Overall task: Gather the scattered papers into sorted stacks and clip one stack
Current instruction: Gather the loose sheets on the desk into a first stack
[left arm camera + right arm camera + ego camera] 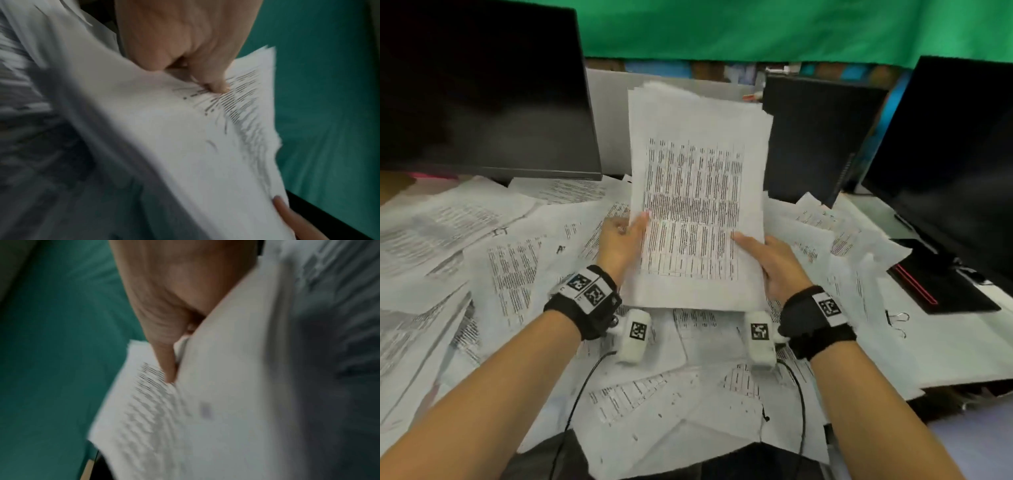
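Holding a stack of printed papers (697,192) upright above the desk, the left hand (619,243) grips the stack's left edge with its thumb laid across the front sheet, while the right hand (774,263) grips the right edge the same way, thumb on the printed table and fingers hidden behind. The stack's top edges are uneven, with several sheets fanned out at the upper corners. In the left wrist view the thumb (216,81) presses down onto the printed lines of the top sheet, and a fingertip of the other hand (281,206) shows at the far edge; the right wrist view is blurred but shows the thumb (168,368) lying on the paper. Loose printed sheets (510,274) cover the desk all around and under the arms, overlapping at odd angles. Two binder clips (897,322) lie on the papers to the right, well apart from the stack. A dark monitor (482,89) stands at the left, another (955,164) at the right, and a green cloth (756,27) hangs behind.
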{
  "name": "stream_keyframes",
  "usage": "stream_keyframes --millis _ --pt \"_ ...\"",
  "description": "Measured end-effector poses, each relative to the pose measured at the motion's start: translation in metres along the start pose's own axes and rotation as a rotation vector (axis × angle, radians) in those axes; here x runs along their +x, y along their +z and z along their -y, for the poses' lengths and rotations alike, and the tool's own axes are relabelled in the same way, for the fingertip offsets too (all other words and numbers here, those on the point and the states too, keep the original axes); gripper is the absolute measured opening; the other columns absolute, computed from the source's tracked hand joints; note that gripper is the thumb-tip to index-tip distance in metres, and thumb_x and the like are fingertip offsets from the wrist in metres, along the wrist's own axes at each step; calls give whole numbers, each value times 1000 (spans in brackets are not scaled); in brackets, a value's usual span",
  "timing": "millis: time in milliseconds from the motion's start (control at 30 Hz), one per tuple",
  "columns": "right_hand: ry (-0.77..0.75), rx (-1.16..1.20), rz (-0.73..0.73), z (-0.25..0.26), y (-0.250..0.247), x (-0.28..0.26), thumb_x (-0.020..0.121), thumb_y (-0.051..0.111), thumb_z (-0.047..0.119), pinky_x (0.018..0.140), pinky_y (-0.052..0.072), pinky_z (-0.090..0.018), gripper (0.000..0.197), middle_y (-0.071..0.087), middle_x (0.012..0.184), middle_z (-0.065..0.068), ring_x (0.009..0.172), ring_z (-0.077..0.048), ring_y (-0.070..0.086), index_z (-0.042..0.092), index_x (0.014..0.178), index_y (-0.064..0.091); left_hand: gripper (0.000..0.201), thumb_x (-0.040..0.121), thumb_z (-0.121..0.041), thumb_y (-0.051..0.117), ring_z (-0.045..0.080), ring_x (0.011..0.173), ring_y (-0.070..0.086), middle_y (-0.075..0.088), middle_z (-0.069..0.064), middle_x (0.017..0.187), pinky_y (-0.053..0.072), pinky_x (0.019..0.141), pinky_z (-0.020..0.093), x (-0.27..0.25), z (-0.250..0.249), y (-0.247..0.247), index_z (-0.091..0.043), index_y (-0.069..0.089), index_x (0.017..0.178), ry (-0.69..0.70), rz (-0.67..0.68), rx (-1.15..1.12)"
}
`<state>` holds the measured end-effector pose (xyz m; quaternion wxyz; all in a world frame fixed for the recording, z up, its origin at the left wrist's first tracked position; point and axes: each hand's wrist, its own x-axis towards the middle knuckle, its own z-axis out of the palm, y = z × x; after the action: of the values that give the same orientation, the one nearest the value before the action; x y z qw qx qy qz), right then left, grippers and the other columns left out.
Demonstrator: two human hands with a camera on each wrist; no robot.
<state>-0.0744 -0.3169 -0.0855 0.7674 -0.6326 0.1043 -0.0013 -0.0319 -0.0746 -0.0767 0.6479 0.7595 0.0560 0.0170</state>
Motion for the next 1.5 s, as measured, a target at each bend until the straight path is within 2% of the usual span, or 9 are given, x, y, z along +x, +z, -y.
stream_keyframes --millis 167,400,600,767,867,1067,1200,1400,1500 --pt "280 -235 109 -36 20 12 71 86 39 98 53 -41 81 67 124 -9 113 -24 65 8 138 51 79 93 -61 31 33 142 25 21 11 156 25 112 49 -9 23 -7 -8 16 150 -212 286 214" --pt "290 -346 -62 -50 20 25 102 49 27 107 44 -46 41 62 129 -17 118 -31 60 -3 129 55 37 93 -25 58 25 113 58 61 7 127 45 101 45 -2 54 -43 -9 54 127 -267 323 222" --pt "70 -347 -60 -23 16 2 93 64 11 58 55 -24 16 73 89 -11 73 -17 69 -2 102 70 36 98 -34 47 27 103 63 65 6 116 51 92 45 -4 68 -48 -14 54 128 -325 230 127" --pt "247 -200 42 -22 27 2 97 59 25 100 50 -44 40 68 120 -15 108 -28 67 0 128 56 81 78 -70 55 24 107 61 54 4 135 55 81 39 -15 57 -50 -24 36 142 -393 267 19" --pt "350 -259 161 -30 49 -3 96 59 37 83 59 -41 42 67 110 -12 90 -24 70 8 125 51 98 73 -75 55 28 139 31 28 -4 154 28 111 51 -19 52 -47 -33 14 151 -379 272 7" --pt "345 -276 137 -40 59 3 89 70 17 88 57 -46 38 70 114 -16 105 -33 68 3 123 60 81 72 -71 59 19 108 60 62 -3 123 47 93 36 -24 53 -49 -23 45 136 -274 269 45" --pt "316 -406 126 -33 57 15 87 73 13 62 56 -29 17 70 94 -6 84 -22 67 10 100 63 51 83 -54 59 18 105 60 64 -7 114 46 97 39 -27 38 -51 -25 52 124 -248 303 19" --pt "256 -393 -42 -45 33 31 89 69 14 99 51 -50 33 67 122 -15 107 -32 65 4 120 63 60 90 -34 61 29 124 47 45 14 142 40 98 39 -3 39 -107 -6 39 138 -216 -295 113" --pt "266 -418 10 -53 33 32 79 81 30 97 52 -45 35 70 114 -8 104 -28 67 15 105 62 75 81 -36 70 44 125 47 44 29 139 36 105 55 -5 54 -122 3 40 138 -415 -100 221"
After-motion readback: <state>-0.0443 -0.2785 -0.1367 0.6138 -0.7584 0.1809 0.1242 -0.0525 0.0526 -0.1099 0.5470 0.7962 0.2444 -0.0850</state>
